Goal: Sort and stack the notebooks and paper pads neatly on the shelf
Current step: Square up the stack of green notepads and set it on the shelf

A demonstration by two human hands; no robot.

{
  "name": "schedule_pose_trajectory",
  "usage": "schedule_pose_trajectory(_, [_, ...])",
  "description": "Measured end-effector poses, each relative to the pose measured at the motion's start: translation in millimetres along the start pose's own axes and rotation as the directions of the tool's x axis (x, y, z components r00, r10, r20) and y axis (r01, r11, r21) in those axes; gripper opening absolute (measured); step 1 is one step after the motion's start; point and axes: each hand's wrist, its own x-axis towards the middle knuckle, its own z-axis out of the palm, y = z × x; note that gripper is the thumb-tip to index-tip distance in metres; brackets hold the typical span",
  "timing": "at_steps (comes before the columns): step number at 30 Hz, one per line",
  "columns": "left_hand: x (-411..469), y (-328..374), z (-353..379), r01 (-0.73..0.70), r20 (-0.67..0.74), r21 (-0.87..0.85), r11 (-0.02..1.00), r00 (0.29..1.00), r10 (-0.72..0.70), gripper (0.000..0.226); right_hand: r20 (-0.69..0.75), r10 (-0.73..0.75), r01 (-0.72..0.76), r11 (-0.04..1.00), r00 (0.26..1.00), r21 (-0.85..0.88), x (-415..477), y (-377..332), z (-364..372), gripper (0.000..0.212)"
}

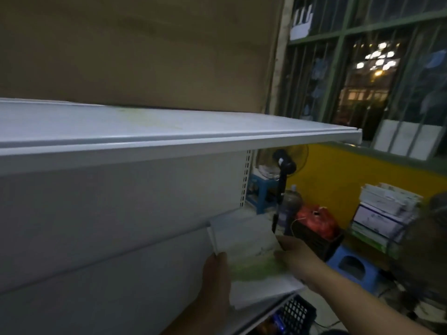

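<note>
The stack of white paper pads with pale green print on the covers (251,257) lies flat on the lower board of the white metal shelf unit (145,151), near its right end. Both forearms reach up from below, one at each side of the stack. The left hand (215,274) grips the left edge, with the thumb on top. The right hand (297,255) touches the right edge; because of blur I cannot tell if its fingers curl around it.
</note>
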Motion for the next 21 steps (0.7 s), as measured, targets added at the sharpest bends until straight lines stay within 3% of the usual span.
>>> schedule_pose_trajectory(2, [1.9,9.2,19.2,-0.009,-0.063,0.008,1.000,0.998,0.010,0.018,0.044,0.011,-0.010,0.999,0.999,-0.033,28.6,4.8,-15.2,0.032])
schedule_pose_trajectory(6, [20.9,15.1,40.7,-0.058,-0.064,-0.001,0.998,0.996,0.058,0.039,0.076,-0.103,0.106,0.993,0.992,-0.042,65.7,-7.7,-28.7,0.031])
schedule_pose_trajectory(8, [37.7,5.0,47.4,-0.101,-0.061,0.192,0.976,0.991,0.115,0.046,0.044,-0.172,0.177,0.975,0.984,-0.136,81.2,-8.9,-25.9,0.025])
schedule_pose_trajectory(11, [44.8,-3.3,48.6,-0.124,-0.075,0.539,0.833,0.978,0.194,0.027,0.118,-0.207,0.239,0.835,0.971,-0.496,100.9,7.8,-11.5,0.035])
schedule_pose_trajectory(13, [43.3,-5.5,46.2,-0.126,-0.126,0.641,0.757,0.956,0.265,0.021,0.101,-0.229,0.248,0.814,0.968,-0.526,106.1,16.6,-1.8,0.035])
schedule_pose_trajectory(19, [53.5,-10.9,41.7,-0.135,-0.091,0.638,0.758,0.964,0.248,0.040,0.047,-0.260,0.249,0.834,0.964,-0.493,115.7,23.3,1.3,0.029])
schedule_pose_trajectory(21, [51.6,-13.4,37.5,-0.149,-0.076,0.646,0.748,0.963,0.257,0.037,0.105,-0.257,0.271,0.782,0.961,-0.562,114.6,23.0,1.2,0.035])
